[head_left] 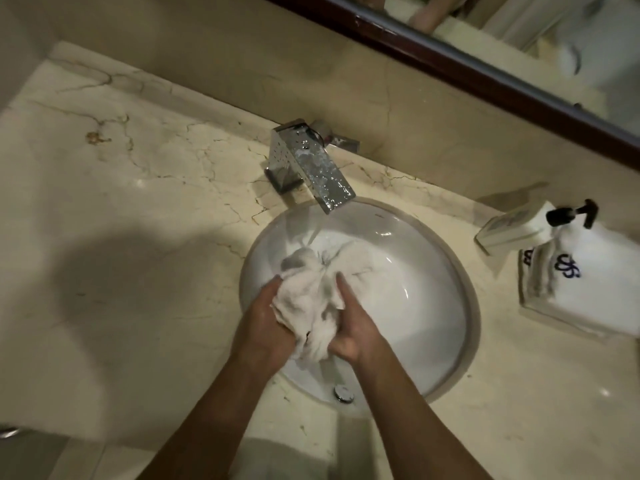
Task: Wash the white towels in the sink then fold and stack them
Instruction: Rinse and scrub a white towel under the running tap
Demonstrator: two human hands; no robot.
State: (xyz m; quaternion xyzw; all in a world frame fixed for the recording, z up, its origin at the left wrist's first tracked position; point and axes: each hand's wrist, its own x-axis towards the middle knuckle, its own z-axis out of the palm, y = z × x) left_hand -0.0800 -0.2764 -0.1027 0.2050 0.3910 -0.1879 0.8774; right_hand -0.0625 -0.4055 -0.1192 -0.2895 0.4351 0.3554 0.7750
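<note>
I have both hands over the round white sink (446,358), my left hand (265,327) and right hand (353,336) facing each other with their fingers curled and clamped on a bunched wet white towel (311,299) held between them, its far end trailing into the basin below the chrome faucet (311,164). Off to the right on the marble table (121,202), a stack of folded white towels (585,292) with a blue monogram lies beside a soap dispenser (540,223) with a black pump
</note>
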